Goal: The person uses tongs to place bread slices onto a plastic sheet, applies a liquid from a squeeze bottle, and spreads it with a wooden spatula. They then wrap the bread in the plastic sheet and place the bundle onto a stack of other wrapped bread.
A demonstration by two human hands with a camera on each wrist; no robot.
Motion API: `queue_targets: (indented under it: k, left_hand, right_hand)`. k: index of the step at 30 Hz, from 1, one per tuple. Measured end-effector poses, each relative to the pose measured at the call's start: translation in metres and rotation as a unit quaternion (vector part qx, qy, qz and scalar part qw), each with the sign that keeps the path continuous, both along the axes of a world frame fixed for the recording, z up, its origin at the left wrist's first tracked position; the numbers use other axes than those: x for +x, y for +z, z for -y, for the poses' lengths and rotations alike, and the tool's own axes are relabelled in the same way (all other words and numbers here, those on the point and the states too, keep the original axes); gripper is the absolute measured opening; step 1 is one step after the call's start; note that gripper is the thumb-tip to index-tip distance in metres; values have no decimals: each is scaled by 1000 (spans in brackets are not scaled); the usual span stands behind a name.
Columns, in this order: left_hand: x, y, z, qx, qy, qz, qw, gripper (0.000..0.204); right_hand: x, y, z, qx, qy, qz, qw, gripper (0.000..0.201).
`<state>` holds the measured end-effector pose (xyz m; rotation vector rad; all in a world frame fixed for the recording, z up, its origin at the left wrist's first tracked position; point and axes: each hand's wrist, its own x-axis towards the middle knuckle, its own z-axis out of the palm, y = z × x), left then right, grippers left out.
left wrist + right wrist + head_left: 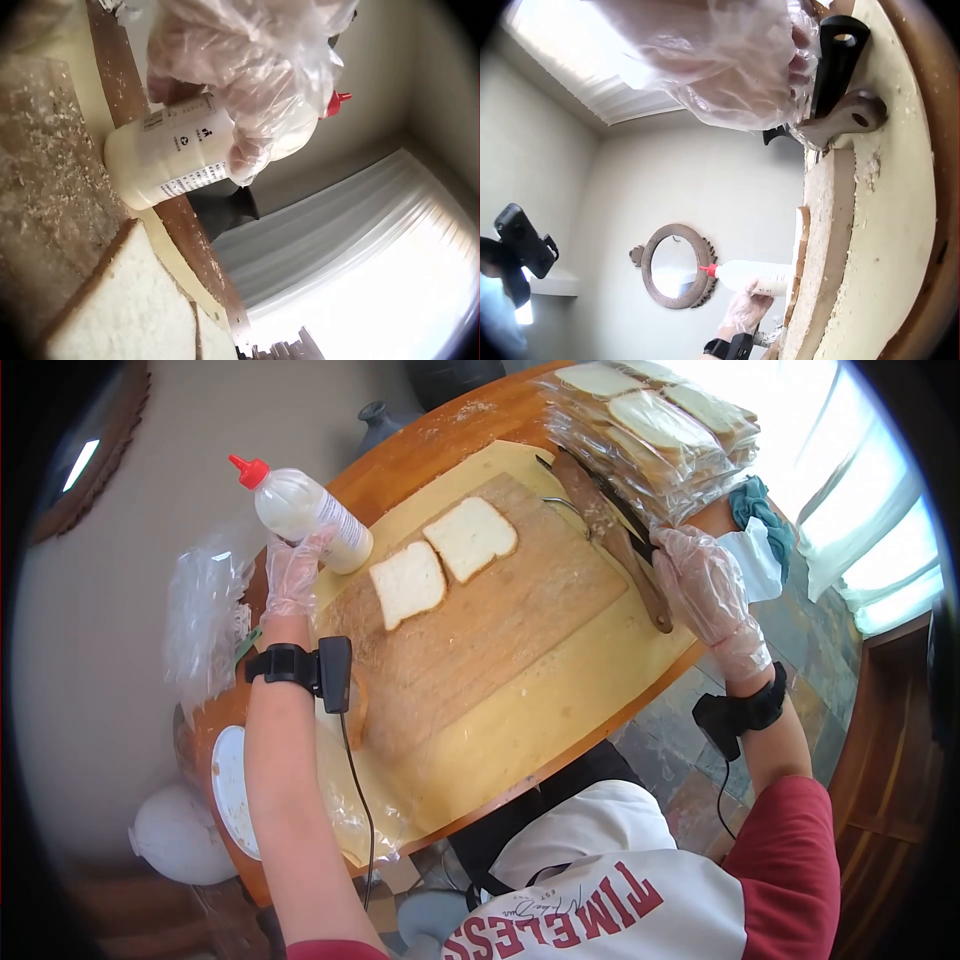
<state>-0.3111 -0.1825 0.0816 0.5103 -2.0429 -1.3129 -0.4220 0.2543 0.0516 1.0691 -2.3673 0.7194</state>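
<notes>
My gloved left hand [296, 560] grips a white squeeze bottle [305, 512] with a red cap, tilted over the board's far left corner; in the left wrist view the fingers [251, 97] wrap the bottle [165, 161]. Two white bread slices [408, 582] [470, 537] lie side by side on the wooden cutting board [490, 630]. My gloved right hand [700, 585] sits at the board's right edge. Its fingertips [799, 45] touch the black knife handle [836, 60], beside a wooden handle [847, 116].
A stack of bagged bread slices [660, 430] fills the table's far right, with a teal cloth [762, 510] beside it. A yellow mat [560, 700] lies under the board. Crumpled plastic [205, 610] and a plate [230, 790] sit at the left edge.
</notes>
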Motion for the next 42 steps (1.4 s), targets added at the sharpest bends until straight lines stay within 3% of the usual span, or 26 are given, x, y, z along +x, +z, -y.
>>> queue_targets:
  k: [3,6,9,12,16,21,25,28,31,32,34,37,42]
  left_hand:
    - [20,12,-13,31,-10,39,999,78]
    - [59,36,-51,22,74,51,996,79]
    - [119,69,-110,22,8,21,1000,71]
    - [180,75,-141,21,15,-4,1000,60]
    - [248,55,-170,31,86,-43,995,50]
    - [301,17,-197,70,182,-66,979,39]
    - [318,-3,-213,101,245,-62,962,33]
    - [325,-13,-217,107,277,-54,953,31]
    - [329,-25,-219,88,305,-52,947,29]
    - [329,-29,-218,88,314,-54,944,28]
    - [330,-36,-217,81,323,-63,941,26]
    - [325,-43,-214,65,328,-66,940,25]
    - [317,-53,-210,42,331,-82,939,23]
  right_hand:
    - [-4,-3,-9,61,-29,43,997,24]
    - [-11,-9,-3,90,-50,66,993,26]
    - [-24,-16,5,94,-62,81,990,27]
    - [-28,-27,4,30,-21,11,999,27]
    - [-30,-36,3,65,-41,-19,997,29]
    - [-25,-35,16,34,-41,-60,997,26]
    - [-17,-29,22,41,-58,-63,995,28]
    - [-23,-35,16,10,-5,-115,993,32]
    - [-2,-20,19,-47,4,-71,996,35]
    - [8,-11,18,-103,25,65,992,34]
    - [27,12,21,-204,67,329,920,34]
    - [41,35,41,-242,122,400,875,32]
    - [38,44,54,-145,157,424,880,25]
